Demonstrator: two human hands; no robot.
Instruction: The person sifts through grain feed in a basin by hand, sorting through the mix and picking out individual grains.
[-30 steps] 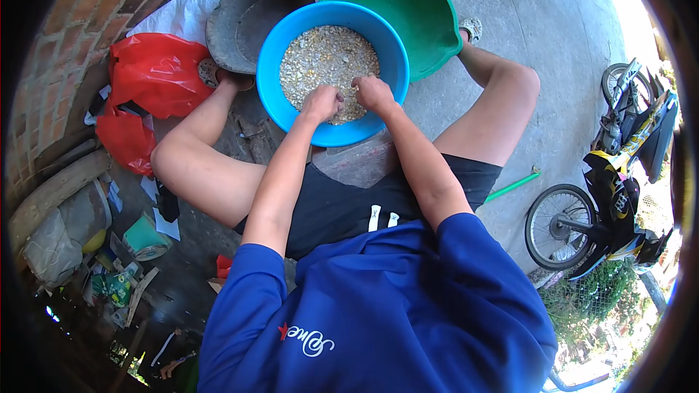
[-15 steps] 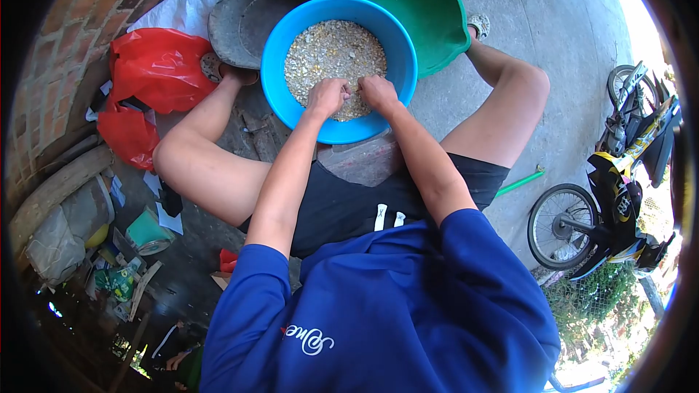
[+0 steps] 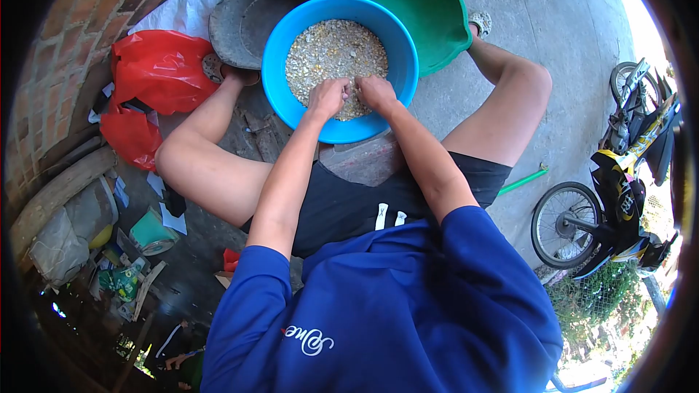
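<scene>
A round blue basin (image 3: 400, 54) between my legs holds a layer of pale yellow and white broken grain (image 3: 331, 51), which looks like cracked corn. Over the near part of the grain, my left hand (image 3: 330, 97) is closed with its fingers curled inward. Close beside it, my right hand (image 3: 376, 92) is also closed, thumb and fingers pinched together. The fingertips of the two hands almost meet. Whatever sits between them is too small or too hidden to name.
Behind the basin stand a dark, worn pan (image 3: 255, 11) and a green basin (image 3: 419, 7). Red plastic bags (image 3: 164, 65) lie at the left by a brick wall (image 3: 84, 36). A green stick (image 3: 523, 181) lies on the concrete. A motorcycle (image 3: 611, 196) stands at the right.
The whole view has shifted very slightly. My hands stay closed at nearly the same spot over the grain.
</scene>
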